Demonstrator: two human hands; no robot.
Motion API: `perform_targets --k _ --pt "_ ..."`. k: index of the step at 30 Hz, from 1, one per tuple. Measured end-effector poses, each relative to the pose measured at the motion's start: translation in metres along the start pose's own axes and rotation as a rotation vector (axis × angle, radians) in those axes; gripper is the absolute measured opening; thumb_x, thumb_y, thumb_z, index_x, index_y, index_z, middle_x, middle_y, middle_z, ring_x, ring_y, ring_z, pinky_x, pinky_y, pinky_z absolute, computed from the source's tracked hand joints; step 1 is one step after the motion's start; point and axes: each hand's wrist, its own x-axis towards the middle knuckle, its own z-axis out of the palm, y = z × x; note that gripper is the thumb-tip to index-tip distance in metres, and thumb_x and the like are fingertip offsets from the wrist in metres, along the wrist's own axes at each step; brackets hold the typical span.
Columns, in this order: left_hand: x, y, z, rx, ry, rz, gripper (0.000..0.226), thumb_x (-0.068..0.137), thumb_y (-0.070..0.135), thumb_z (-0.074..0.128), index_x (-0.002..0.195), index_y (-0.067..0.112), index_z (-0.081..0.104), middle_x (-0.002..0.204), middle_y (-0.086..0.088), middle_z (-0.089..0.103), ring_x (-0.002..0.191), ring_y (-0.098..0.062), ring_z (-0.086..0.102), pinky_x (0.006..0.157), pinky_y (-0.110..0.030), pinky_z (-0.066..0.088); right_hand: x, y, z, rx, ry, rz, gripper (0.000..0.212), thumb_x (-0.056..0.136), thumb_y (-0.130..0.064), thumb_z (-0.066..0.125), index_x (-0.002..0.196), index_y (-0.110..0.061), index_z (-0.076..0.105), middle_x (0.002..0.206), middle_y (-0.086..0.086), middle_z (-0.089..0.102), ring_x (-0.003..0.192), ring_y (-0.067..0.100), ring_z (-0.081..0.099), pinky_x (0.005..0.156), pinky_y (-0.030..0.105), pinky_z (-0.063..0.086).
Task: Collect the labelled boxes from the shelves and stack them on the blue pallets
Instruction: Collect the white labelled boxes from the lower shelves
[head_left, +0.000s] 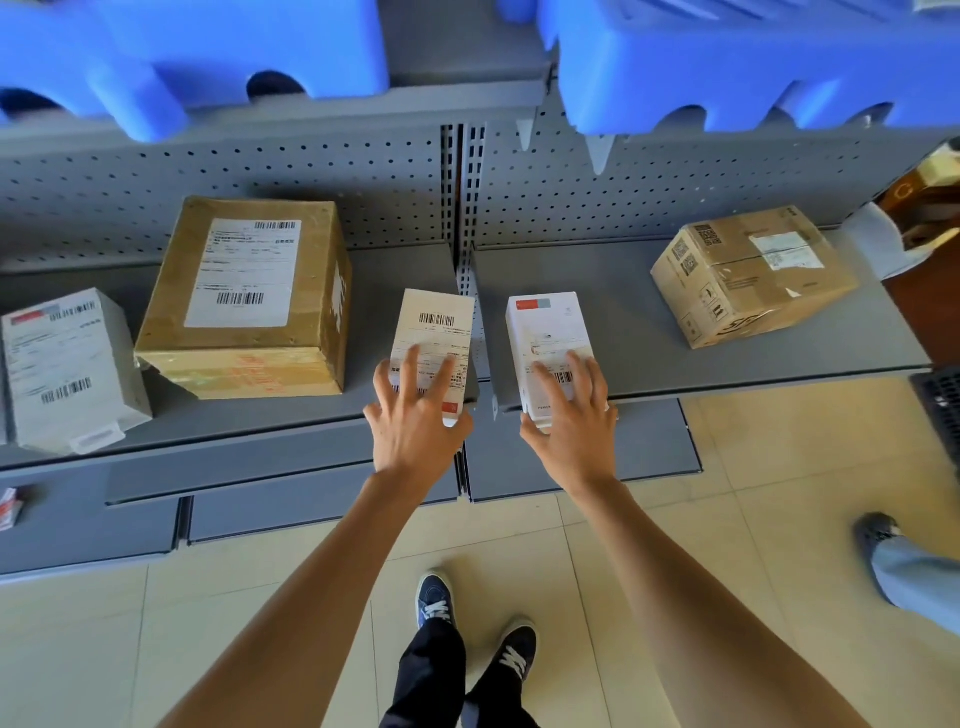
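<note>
Two small white labelled boxes lie side by side at the front edge of the grey shelf (623, 322). My left hand (415, 423) grips the near end of the left white box (435, 319), fingers spread over its label and thumb on its left side. My right hand (571, 428) grips the near end of the right white box (545, 322) the same way, thumb at its front left corner. Two blue pallets (208, 47) (753, 57) sit on the shelf above.
A large brown labelled box (244, 291) stands left of my hands, with a white labelled box (67, 364) further left. A smaller brown taped box (748, 275) sits at the right. Lower shelves jut out below. Another person's leg (904, 566) stands on the tiled floor at right.
</note>
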Motion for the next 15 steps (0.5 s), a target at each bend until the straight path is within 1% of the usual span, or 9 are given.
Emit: perform_targets --k 4,8,12,15 --pt "-0.007 0.0 -0.002 -0.021 -0.009 0.027 0.071 0.082 0.044 0.071 0.146 0.036 0.043 0.157 -0.006 0.024 0.139 -0.039 0.022 0.099 -0.064 0.045 -0.011 -0.002 -0.005 0.036 0.014 -0.017 0.064 0.082 -0.042 0.073 0.14 -0.029 0.049 0.155 0.007 0.029 0.145 0.032 0.021 0.091 0.052 0.049" --pt "-0.027 0.003 -0.008 -0.077 -0.016 0.059 0.068 0.082 0.04 0.073 0.144 0.035 0.048 0.156 -0.004 0.026 0.142 -0.036 0.019 0.104 -0.062 0.041 -0.025 0.008 -0.014 0.056 0.031 -0.057 0.063 0.082 -0.041 0.072 0.14 -0.029 0.052 0.157 0.006 0.032 0.147 0.032 0.022 0.093 0.056 0.047" --pt "-0.057 0.008 -0.018 -0.111 0.018 0.085 0.064 0.08 0.037 0.074 0.141 0.033 0.055 0.154 -0.003 0.032 0.141 -0.034 0.021 0.102 -0.061 0.042 -0.046 0.018 -0.032 0.082 0.082 -0.083 0.06 0.083 -0.046 0.062 0.139 -0.027 0.055 0.155 0.004 0.039 0.146 0.03 0.026 0.094 0.057 0.048" --pt "-0.088 0.018 -0.032 -0.133 0.063 0.097 0.063 0.079 0.036 0.076 0.14 0.033 0.057 0.153 -0.001 0.033 0.142 -0.033 0.022 0.103 -0.06 0.041 -0.074 0.027 -0.054 0.114 0.139 -0.124 0.059 0.085 -0.049 0.056 0.139 -0.027 0.055 0.155 0.003 0.04 0.147 0.029 0.027 0.097 0.055 0.046"
